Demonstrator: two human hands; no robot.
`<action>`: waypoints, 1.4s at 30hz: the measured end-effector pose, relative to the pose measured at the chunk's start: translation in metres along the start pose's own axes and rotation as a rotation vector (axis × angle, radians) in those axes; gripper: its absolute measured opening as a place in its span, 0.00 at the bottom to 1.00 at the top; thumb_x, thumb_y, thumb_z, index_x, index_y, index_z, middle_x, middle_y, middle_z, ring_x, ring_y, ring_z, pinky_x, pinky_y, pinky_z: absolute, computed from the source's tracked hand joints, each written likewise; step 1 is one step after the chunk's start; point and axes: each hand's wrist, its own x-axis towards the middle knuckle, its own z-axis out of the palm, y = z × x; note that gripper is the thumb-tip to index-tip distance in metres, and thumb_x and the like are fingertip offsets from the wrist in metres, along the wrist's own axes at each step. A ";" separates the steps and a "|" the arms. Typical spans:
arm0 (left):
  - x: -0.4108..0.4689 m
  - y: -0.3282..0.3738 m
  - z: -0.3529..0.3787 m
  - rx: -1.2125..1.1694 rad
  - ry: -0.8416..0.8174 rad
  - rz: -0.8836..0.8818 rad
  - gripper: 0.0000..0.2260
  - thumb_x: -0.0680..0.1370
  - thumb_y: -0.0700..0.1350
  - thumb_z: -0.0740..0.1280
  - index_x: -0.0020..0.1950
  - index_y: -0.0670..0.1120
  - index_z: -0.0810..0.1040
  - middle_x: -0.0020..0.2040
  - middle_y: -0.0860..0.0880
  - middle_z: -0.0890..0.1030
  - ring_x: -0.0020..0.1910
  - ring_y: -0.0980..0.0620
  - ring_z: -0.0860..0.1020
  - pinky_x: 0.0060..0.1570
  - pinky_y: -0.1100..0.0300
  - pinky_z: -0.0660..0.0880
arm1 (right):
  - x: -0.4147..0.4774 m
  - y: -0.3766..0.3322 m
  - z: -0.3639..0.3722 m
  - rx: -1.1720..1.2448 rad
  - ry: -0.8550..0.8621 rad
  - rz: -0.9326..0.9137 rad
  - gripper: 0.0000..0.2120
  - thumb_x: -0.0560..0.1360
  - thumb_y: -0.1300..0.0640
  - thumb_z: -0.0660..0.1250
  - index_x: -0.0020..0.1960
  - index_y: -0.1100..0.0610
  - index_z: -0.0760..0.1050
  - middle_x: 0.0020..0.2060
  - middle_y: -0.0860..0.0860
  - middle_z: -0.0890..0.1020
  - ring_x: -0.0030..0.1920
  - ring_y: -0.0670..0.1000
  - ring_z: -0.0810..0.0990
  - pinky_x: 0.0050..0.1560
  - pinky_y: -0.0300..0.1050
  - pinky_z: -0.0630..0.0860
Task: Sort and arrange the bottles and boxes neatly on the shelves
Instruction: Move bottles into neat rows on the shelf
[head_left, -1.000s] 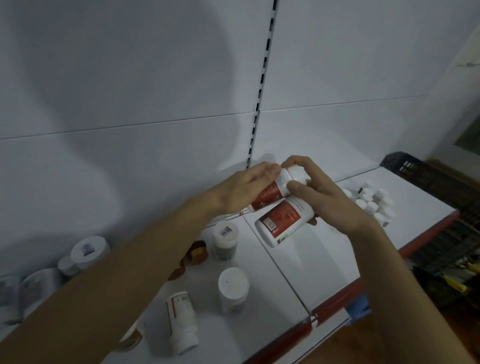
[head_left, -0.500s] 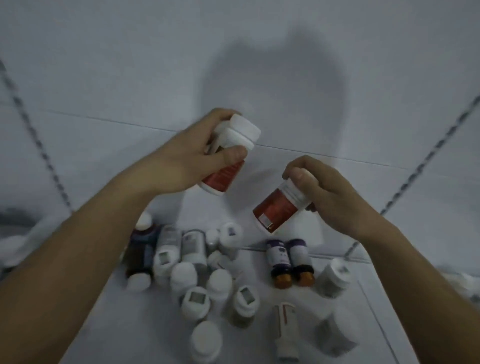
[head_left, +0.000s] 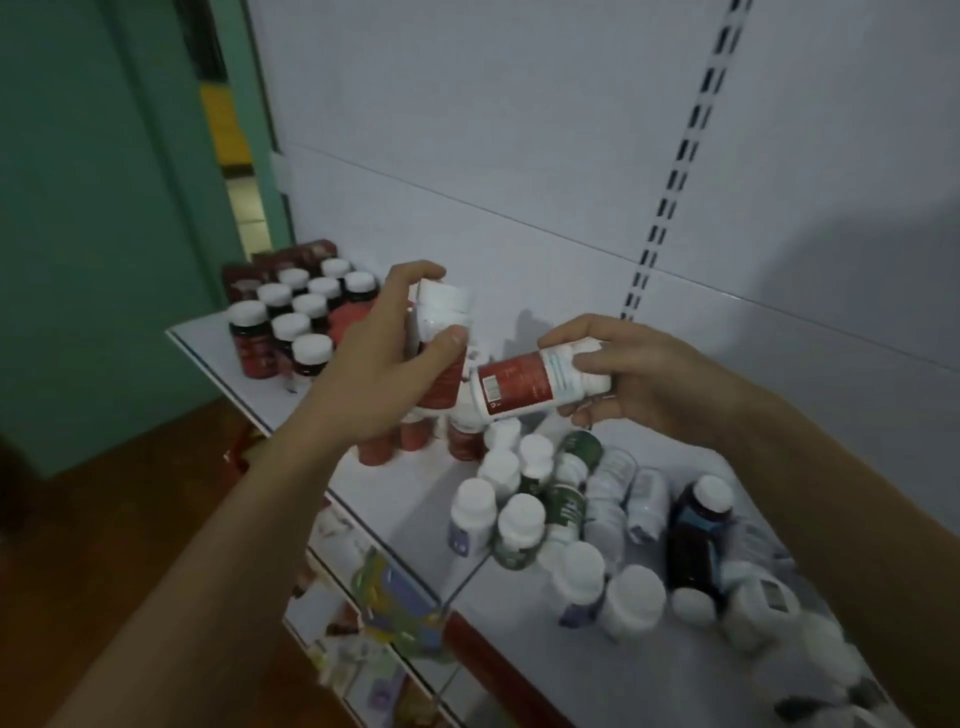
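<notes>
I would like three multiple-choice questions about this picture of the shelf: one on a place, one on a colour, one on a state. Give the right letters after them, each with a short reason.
1. Where does the tidy group of dark bottles with white caps stand?
A. at the left end of the shelf
B. on the floor
C. in a basket

2. What colour is the label of the bottle in the right hand?
A. green
B. yellow
C. red

3. How is that bottle held?
A. upright, cap up
B. on its side, above the shelf
C. lying flat on the shelf

Answers:
1 A: they stand in rows by the shelf's left edge.
2 C: a red label with a barcode shows.
3 B: it points sideways in the air, toward the other bottle in the left hand.
</notes>
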 end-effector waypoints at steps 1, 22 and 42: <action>-0.002 -0.013 -0.010 0.006 0.026 -0.020 0.21 0.79 0.56 0.67 0.70 0.60 0.64 0.54 0.52 0.81 0.51 0.51 0.82 0.53 0.42 0.80 | 0.015 0.000 0.008 -0.033 0.017 -0.006 0.09 0.77 0.59 0.69 0.57 0.57 0.81 0.51 0.59 0.83 0.47 0.60 0.82 0.47 0.56 0.82; -0.021 -0.141 0.028 0.395 -0.207 0.172 0.26 0.70 0.39 0.77 0.67 0.51 0.77 0.67 0.48 0.69 0.64 0.45 0.72 0.50 0.50 0.80 | 0.091 0.079 0.052 -0.945 0.512 -0.166 0.09 0.80 0.58 0.65 0.59 0.53 0.76 0.51 0.50 0.78 0.46 0.49 0.76 0.50 0.46 0.74; 0.092 -0.053 0.130 0.790 -0.763 0.254 0.13 0.82 0.50 0.62 0.64 0.47 0.76 0.60 0.44 0.79 0.56 0.44 0.77 0.50 0.53 0.73 | -0.020 0.129 0.014 -0.977 0.253 0.291 0.15 0.71 0.38 0.73 0.48 0.47 0.77 0.44 0.42 0.81 0.46 0.44 0.78 0.51 0.45 0.76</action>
